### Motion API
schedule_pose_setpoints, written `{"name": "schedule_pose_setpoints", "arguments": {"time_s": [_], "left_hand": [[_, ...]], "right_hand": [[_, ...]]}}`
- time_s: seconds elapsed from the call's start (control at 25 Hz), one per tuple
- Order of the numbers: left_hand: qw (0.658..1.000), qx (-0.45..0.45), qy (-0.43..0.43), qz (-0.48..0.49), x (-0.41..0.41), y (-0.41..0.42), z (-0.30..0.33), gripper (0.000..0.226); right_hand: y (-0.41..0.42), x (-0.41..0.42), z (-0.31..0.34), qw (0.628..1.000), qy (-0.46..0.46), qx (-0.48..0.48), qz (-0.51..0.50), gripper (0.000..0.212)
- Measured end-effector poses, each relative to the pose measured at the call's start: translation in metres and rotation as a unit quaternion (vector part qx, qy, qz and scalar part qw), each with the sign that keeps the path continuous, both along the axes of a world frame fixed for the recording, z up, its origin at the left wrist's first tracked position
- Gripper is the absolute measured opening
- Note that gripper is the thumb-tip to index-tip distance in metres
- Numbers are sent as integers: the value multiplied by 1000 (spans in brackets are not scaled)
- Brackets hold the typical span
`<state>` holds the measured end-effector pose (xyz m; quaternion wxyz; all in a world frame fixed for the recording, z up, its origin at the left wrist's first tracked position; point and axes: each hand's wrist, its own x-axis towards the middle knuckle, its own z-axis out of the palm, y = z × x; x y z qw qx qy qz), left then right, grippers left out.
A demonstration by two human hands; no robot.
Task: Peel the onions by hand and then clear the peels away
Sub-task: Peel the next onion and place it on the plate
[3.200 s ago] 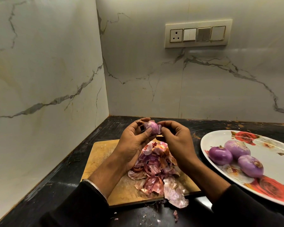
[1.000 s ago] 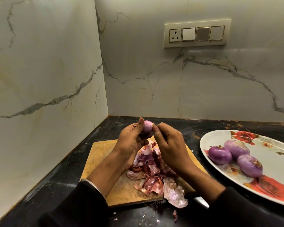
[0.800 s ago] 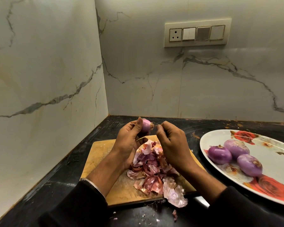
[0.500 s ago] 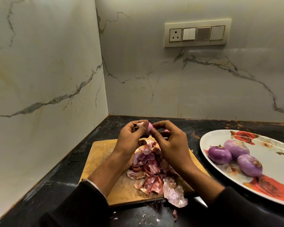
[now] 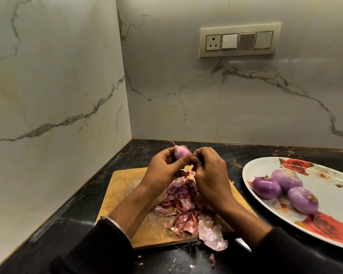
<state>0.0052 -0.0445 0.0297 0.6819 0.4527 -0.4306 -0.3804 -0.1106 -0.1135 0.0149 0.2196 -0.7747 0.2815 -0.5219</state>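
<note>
A small pale purple onion [image 5: 181, 152] is held up above the wooden cutting board [image 5: 125, 186]. My left hand [image 5: 163, 171] grips it from the left with thumb and fingers curled round it. My right hand [image 5: 208, 175] presses against its right side, fingertips curled in and pinching at the onion's lower edge. A heap of pink and purple peels [image 5: 186, 210] lies on the board under both hands. Three peeled onions [image 5: 285, 189] sit on the white plate with red roses [image 5: 333, 186] at the right.
The board lies on a black counter [image 5: 67, 232] in a corner of two marble walls. Small peel scraps [image 5: 211, 261] lie on the counter in front of the board. A switch panel [image 5: 239, 42] is on the back wall.
The onion has been turned in my left hand and its tip now points up and left. My right hand moved away briefly, then came back against the onion's right side.
</note>
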Motion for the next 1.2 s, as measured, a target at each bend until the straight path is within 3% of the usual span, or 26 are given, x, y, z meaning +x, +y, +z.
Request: {"name": "schedule_pose_setpoints", "arguments": {"time_s": [0.12, 0.24, 0.32, 0.44, 0.56, 0.8, 1.2], "left_hand": [[999, 3, 28, -16, -2, 0, 2, 41], [991, -7, 134, -12, 4, 0, 7, 54], [987, -7, 159, 16, 10, -2, 7, 43], [991, 12, 123, 55, 13, -3, 6, 21], [995, 18, 84, 57, 11, -1, 8, 21], [995, 35, -74, 52, 4, 0, 4, 25], [982, 18, -185, 41, 0, 3, 2, 20]], "right_hand": [[5, 0, 3, 999, 2, -23, 23, 28], [13, 2, 4, 997, 0, -55, 62, 25], [12, 0, 3, 997, -18, -45, 63, 22], [5, -4, 2, 997, -44, 6, 57, 19], [3, -4, 2, 999, -14, 18, 49, 20], [0, -6, 9, 990, -84, 73, 84, 32], [-6, -9, 7, 996, -65, 51, 12, 8]]}}
